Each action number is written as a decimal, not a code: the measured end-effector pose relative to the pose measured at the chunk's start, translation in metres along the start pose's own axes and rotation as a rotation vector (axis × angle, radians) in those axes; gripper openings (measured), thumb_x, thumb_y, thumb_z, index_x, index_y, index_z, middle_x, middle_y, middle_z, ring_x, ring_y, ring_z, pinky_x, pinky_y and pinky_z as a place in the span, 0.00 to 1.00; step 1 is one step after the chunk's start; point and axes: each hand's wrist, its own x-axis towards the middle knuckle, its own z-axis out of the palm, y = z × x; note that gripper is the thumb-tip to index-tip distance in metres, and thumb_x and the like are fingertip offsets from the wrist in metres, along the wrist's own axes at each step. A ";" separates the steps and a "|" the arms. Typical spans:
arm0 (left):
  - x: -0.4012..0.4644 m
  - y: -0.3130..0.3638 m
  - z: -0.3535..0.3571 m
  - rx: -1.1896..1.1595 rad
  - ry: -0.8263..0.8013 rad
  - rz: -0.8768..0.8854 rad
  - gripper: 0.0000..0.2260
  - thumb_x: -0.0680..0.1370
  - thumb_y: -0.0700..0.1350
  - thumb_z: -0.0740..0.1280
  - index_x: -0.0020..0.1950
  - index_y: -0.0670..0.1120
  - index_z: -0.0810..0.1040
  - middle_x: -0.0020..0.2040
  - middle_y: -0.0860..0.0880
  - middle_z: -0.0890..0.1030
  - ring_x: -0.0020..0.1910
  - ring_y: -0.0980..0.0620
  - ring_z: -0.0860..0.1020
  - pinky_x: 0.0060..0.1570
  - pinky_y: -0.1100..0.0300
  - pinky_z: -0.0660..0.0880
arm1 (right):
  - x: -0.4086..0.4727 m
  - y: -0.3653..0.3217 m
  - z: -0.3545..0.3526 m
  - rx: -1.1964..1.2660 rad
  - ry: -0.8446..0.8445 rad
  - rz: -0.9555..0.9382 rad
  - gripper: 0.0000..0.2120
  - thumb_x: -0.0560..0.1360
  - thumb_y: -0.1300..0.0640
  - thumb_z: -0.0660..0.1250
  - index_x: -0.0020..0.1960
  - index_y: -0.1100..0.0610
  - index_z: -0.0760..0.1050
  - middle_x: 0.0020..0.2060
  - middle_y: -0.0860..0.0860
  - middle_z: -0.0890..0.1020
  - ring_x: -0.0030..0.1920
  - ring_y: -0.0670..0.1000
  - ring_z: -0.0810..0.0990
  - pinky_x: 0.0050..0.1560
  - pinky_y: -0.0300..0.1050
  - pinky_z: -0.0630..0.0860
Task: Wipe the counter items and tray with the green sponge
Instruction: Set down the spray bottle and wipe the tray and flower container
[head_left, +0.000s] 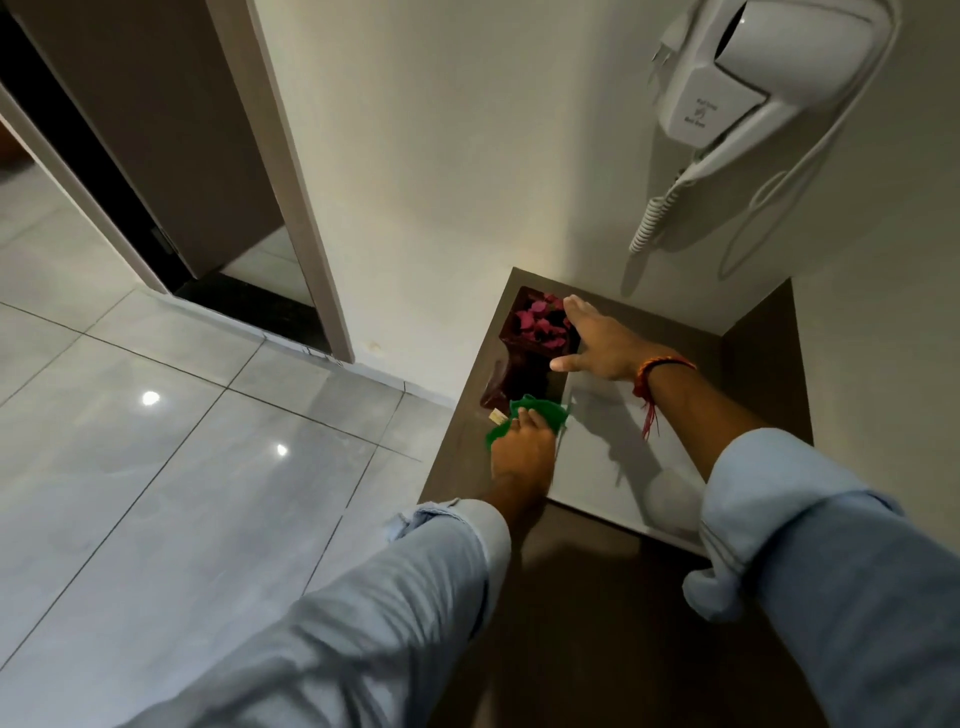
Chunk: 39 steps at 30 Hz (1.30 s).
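Note:
A dark brown counter (582, 571) fills the corner below me. On it lies a flat pale grey tray (602, 467). At the tray's far left stands a dark red box (535, 332) holding pink petals, with a dark red piece (498, 384) in front of it. My left hand (522, 452) presses the green sponge (540, 410) down at the tray's left edge, beside that piece. My right hand (597, 340) lies flat with fingers spread against the right side of the petal box. A small tan label (497, 415) peeks out left of the sponge.
A white wall-mounted hair dryer (748, 88) with a coiled cord (652, 213) hangs above the counter's back right. Walls close the counter at the back and right. Grey floor tiles (182, 441) and a door frame (291, 171) lie to the left.

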 end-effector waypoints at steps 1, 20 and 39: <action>-0.003 -0.008 -0.004 -0.027 0.034 -0.052 0.25 0.83 0.41 0.64 0.77 0.35 0.60 0.73 0.35 0.71 0.67 0.37 0.76 0.60 0.45 0.79 | -0.001 0.000 0.000 0.004 0.001 -0.001 0.49 0.73 0.49 0.71 0.80 0.60 0.41 0.80 0.55 0.44 0.80 0.55 0.45 0.79 0.53 0.50; -0.002 -0.034 -0.041 -0.109 0.113 -0.236 0.11 0.83 0.43 0.64 0.63 0.41 0.75 0.56 0.42 0.83 0.52 0.44 0.84 0.51 0.50 0.83 | -0.003 -0.005 -0.001 -0.019 -0.006 0.008 0.50 0.73 0.49 0.71 0.79 0.60 0.40 0.80 0.56 0.44 0.80 0.56 0.44 0.78 0.54 0.49; 0.005 -0.058 -0.026 -0.015 0.207 0.097 0.27 0.83 0.45 0.65 0.78 0.38 0.59 0.74 0.38 0.71 0.69 0.38 0.74 0.64 0.44 0.77 | -0.002 -0.003 -0.001 -0.031 -0.008 0.014 0.50 0.73 0.48 0.71 0.80 0.59 0.40 0.80 0.56 0.44 0.80 0.56 0.44 0.79 0.54 0.49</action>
